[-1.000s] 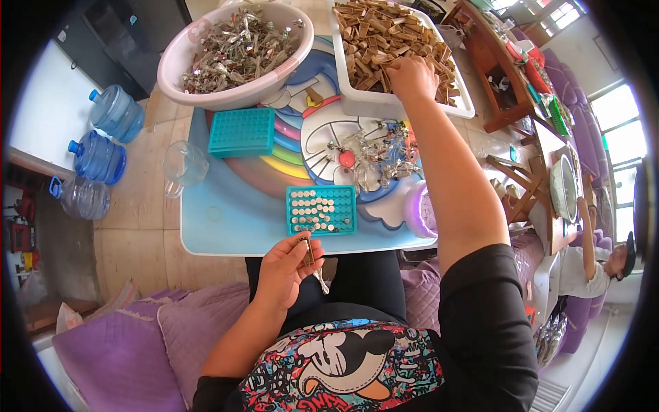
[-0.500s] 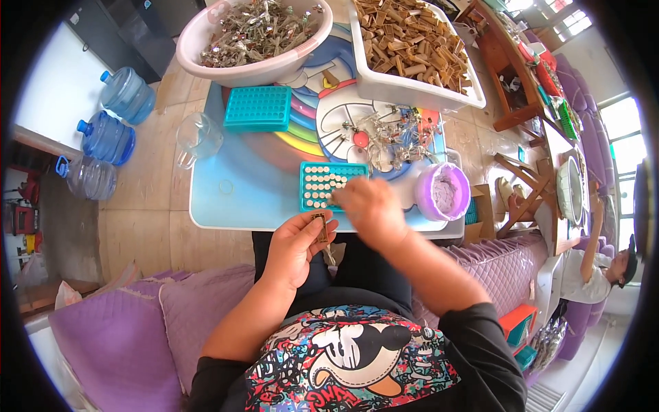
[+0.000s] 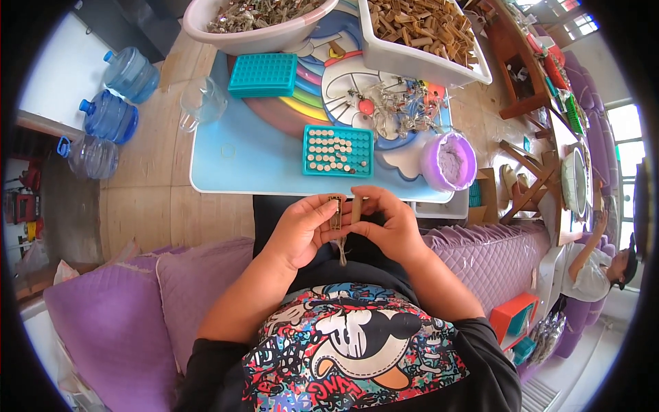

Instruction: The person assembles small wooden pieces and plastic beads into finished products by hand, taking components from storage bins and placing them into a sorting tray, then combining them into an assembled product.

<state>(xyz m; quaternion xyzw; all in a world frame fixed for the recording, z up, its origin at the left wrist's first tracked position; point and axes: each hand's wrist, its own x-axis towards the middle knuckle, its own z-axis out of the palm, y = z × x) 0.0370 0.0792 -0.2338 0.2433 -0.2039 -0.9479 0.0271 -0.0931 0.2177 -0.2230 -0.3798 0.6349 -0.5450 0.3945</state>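
Wooden peg [image 3: 355, 208] meets metal clip [image 3: 336, 211] over the lap.
Left hand [image 3: 302, 230] pinches the clip, right hand [image 3: 391, 226] the peg; teal tray [image 3: 338, 151] on the counter [image 3: 233, 165] looks roughly half filled.

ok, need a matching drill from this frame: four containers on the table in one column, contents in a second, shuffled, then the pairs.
Things:
1. pink basin
2. white bin
3. near teal tray
4. purple tub

Contents:
A. tan wooden pieces
B. rows of small pale round caps
C. greyish metal pieces
D. pale powdery fill

Pairs: 1-C, 2-A, 3-B, 4-D
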